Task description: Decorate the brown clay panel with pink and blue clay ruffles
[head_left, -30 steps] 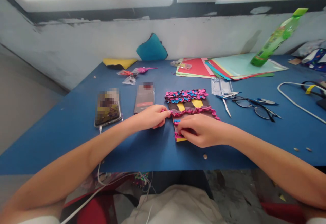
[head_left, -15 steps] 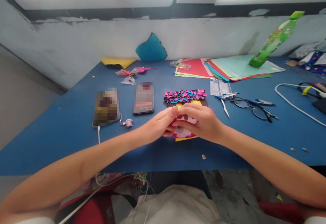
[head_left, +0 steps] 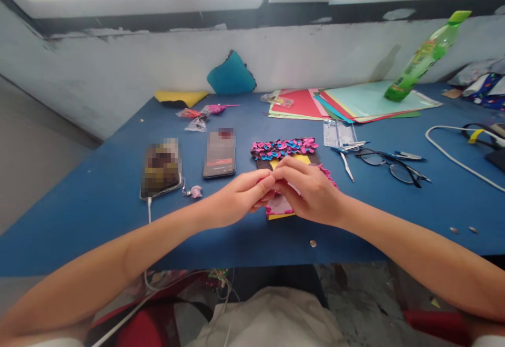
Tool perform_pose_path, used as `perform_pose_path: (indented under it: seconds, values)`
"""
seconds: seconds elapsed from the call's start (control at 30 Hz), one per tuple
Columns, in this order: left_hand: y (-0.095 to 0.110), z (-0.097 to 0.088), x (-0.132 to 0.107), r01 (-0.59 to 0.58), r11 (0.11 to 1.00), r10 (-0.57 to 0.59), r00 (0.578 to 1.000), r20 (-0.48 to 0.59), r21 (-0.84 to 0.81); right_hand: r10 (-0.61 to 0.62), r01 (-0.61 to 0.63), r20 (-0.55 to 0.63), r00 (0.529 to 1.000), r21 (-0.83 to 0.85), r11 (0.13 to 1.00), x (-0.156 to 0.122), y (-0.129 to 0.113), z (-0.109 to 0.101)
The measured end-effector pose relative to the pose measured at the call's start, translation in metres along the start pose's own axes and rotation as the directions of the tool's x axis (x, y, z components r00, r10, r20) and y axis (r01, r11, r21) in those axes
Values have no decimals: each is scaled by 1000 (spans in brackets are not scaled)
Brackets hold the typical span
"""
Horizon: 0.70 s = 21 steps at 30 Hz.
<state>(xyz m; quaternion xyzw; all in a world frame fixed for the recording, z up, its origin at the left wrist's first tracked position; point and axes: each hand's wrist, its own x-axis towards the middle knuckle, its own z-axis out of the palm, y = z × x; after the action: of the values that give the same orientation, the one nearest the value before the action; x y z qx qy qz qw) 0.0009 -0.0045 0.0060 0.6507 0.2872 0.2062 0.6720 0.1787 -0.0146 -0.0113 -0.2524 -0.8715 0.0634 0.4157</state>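
Observation:
My left hand (head_left: pixel 246 194) and my right hand (head_left: pixel 305 189) meet fingertip to fingertip over a decorated craft piece (head_left: pixel 280 207). Both are closed, fingers pinched together; whatever lies between them is too small or hidden to name. Along the far edge of the craft piece runs a band of pink, blue and dark petal-like bits (head_left: pixel 284 148). Yellow and black areas show below that band, and nearer me is a pale pink panel with a ruffled magenta border. My hands cover its middle.
Left of my hands lie a phone (head_left: pixel 220 152) and a second phone (head_left: pixel 161 168) with a charging cable and a pink charm (head_left: pixel 195 191). To the right are glasses (head_left: pixel 389 165), a craft knife (head_left: pixel 347 167) and pens. Coloured paper (head_left: pixel 303 105) and a green bottle (head_left: pixel 428 58) stand behind.
My fingertips have drawn closer together, and my right fingers are more bunched. The pink bit glimpsed between my hands is now more covered. The whole view has shifted slightly.

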Motion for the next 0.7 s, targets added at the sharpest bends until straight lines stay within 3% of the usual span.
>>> perform_pose_path:
  seconds: [0.13,0.2,0.23,0.3,0.4,0.53,0.7]
  values:
    - [2,-8,3,-84,991,95,989,-109,108,115,-114,-123,986,21,993,4,2,-16]
    - [2,-8,2,-116,926,199,959,-204,359,241,-233,-172,955,63,970,5,7,-25]
    - [0,-6,1,-131,841,282,934,-219,525,282,-278,-169,944,45,959,6,10,-28]
    - [-5,2,-4,-187,578,419,903,-92,794,323,-330,-127,938,-38,943,8,16,-32]
    - [-17,20,-13,-334,239,535,829,163,912,330,-332,-51,943,-61,941,11,22,-29]
    - [-32,37,-20,-379,-5,588,747,309,925,399,-399,9,917,56,915,11,26,-18]
    - [-39,41,-26,-396,-219,665,608,433,892,468,-474,76,881,171,864,1,32,-13]
